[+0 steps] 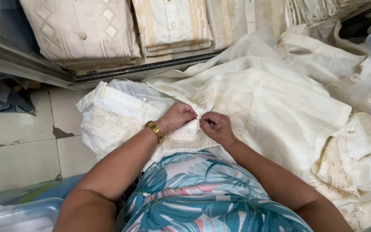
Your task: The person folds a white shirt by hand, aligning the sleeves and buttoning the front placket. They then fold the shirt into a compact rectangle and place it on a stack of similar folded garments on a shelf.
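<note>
Hands pinching cream embroidered cloth shirt (254, 107).
Left hand (176, 117), right hand (217, 127): fingers closed on soft, light front placket; grip near edge.

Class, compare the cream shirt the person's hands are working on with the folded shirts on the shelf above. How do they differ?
1. The cream shirt lies spread and rumpled across the lap; the folded shirts sit in neat stacks.
2. Both the left hand and right hand pinch the cream shirt; nothing touches the folded shirts.
Shared: pale cream cloth with embroidered panels.
</note>
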